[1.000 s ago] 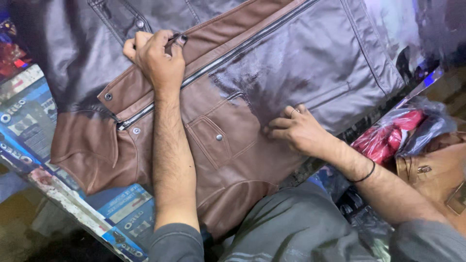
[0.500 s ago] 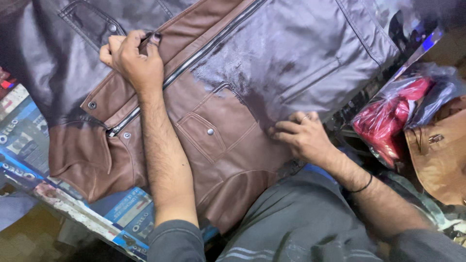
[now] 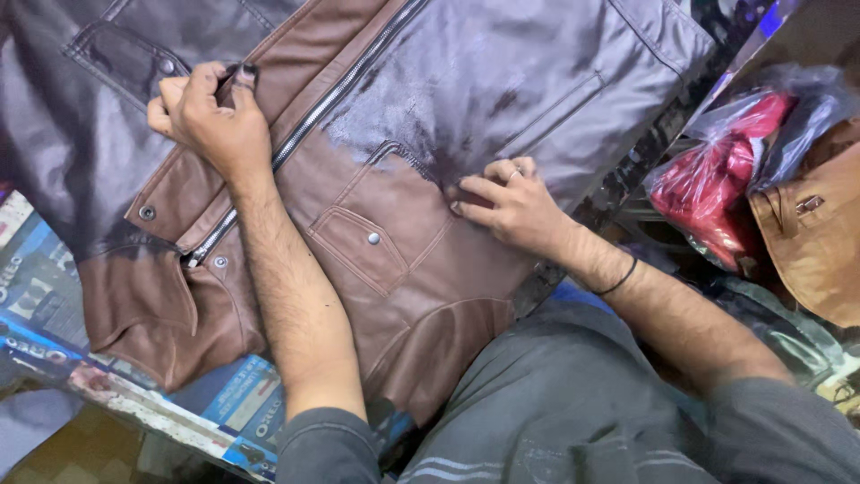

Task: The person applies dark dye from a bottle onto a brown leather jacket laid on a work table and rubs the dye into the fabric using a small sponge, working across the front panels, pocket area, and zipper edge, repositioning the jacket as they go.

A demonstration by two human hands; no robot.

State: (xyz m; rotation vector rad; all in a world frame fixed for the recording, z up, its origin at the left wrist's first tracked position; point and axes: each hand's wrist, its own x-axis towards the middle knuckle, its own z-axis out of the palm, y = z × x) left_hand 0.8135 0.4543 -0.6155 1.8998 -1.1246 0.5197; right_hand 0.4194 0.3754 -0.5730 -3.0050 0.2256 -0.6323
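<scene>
The left hand pinches a small dark pad against the jacket's brown placket; the right hand, fingers spread, pins the jacket flat on the table. Darkening looks roughly half done; brown leather below seems to call for more strokes.

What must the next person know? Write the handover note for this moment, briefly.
Left hand: fingers pinched on a small dark pad, at the light brown strip beside the zip.
Right hand: open, pressing flat on the brown leather jacket by the snap pocket.
Done: upper panels look dark and glossy.
Left: zip strip, pocket and hem are light brown.
</scene>
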